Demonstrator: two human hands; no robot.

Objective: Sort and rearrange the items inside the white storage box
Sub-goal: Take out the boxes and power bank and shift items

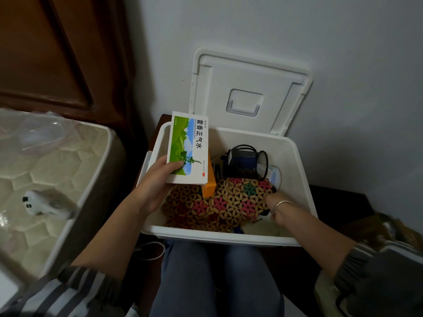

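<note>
The white storage box [299, 170] stands open in front of my knees, its lid [249, 92] leaning on the wall behind. My left hand [158, 179] grips a green-and-white medicine carton [188, 147] by its lower end, above the box's left side. An orange carton [209, 186] sits just under it. A flower-patterned woven mat [229, 200] covers the box floor. A black mesh pen holder [248, 162] lies tipped over at the back. My right hand [273, 203], a bracelet on its wrist, reaches down under the mat's right edge; its fingers are hidden.
A quilted mattress [45, 170] with a small white gadget [34, 203] lies to the left. A brown wooden door [57, 53] is behind it. A white cable [151, 250] lies on the floor. Dark furniture stands to the right.
</note>
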